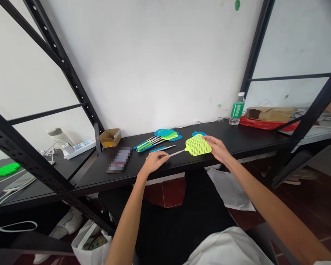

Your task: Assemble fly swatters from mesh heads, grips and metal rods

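A yellow-green fly swatter (199,145) is held between both hands above the front of the black table. My left hand (156,161) is closed on its thin metal handle. My right hand (215,147) pinches the upper right edge of the perforated head. Just behind my left hand lies a loose handle (163,148) with a blue grip and a metal rod. Further back is a pile of blue and green fly swatters (165,134), grips pointing left. Behind the held swatter, a blue swatter head (199,133) shows only in part.
An open cardboard box (109,138) and a blurred phone (119,160) are on the table's left. A water bottle (237,109) stands at the back right, beside a brown carton (270,113) on red plastic. Black metal shelf posts (68,71) frame both sides. A power strip (79,148) lies further left.
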A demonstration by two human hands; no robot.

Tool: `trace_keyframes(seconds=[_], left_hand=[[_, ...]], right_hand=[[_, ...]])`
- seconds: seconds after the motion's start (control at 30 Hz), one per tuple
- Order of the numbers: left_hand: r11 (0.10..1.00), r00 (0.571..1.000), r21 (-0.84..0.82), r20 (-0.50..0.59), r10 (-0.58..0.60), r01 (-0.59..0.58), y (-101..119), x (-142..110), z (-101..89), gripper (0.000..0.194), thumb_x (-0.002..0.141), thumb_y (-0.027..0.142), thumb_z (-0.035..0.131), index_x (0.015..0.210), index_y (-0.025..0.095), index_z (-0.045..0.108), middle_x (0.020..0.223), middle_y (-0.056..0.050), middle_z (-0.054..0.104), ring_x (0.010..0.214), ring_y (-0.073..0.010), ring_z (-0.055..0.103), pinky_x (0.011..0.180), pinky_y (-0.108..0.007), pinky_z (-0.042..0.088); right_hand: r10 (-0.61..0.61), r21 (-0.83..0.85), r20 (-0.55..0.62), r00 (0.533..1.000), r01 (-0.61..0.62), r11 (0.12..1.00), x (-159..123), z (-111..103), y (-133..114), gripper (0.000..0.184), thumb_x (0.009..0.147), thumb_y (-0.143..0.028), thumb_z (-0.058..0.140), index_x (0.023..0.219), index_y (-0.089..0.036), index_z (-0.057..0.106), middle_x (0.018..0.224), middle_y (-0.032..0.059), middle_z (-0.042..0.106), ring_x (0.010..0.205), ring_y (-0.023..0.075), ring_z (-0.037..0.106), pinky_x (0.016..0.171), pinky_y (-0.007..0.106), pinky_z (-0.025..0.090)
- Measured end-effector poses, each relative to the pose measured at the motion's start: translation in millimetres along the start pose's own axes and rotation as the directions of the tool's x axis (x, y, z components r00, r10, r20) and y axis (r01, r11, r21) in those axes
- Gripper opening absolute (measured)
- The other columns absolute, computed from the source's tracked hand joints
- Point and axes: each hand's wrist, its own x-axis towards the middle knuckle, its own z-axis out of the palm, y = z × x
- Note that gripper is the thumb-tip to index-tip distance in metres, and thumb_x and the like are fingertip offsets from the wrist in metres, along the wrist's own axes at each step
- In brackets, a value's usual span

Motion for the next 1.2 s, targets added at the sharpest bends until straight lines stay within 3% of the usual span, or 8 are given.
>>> trace_keyframes(seconds=[0.37, 1.2], left_hand=[[1.000, 1.000, -0.009, 0.018, -0.005, 0.005, -2.4, 0.2, -0.6, 0.038, 0.089, 0.052, 0.050, 0.090, 0.023, 0.075, 0.087, -0.002, 0.072, 0.075, -0.0185, 0.064, 0.069, -0.026, 0.047], [0.998, 0.999, -0.046, 0.017, 0.034, -0.033, -6.9, 2.1, 0.7, 0.034, 0.089, 0.047, 0.053, 0.090, 0.022, 0.075, 0.090, -0.003, 0.073, 0.074, -0.0172, 0.062, 0.066, -0.024, 0.046]], right_hand=[[0.017, 0.042, -0.008, 1.000, -0.016, 0.999, 1.9, -3.3, 1.4, 0.036, 0.068, -0.040, 0.083, 0.099, -0.023, 0.075, 0.112, 0.0080, 0.073, 0.106, 0.0267, 0.066, 0.088, 0.040, 0.053], [0.071, 0.067, 0.005, 0.997, -0.071, 0.995, 4.4, -8.0, 6.2, 0.030, 0.071, -0.041, 0.082, 0.095, -0.023, 0.079, 0.109, 0.0084, 0.073, 0.102, 0.0261, 0.065, 0.077, 0.035, 0.051]])
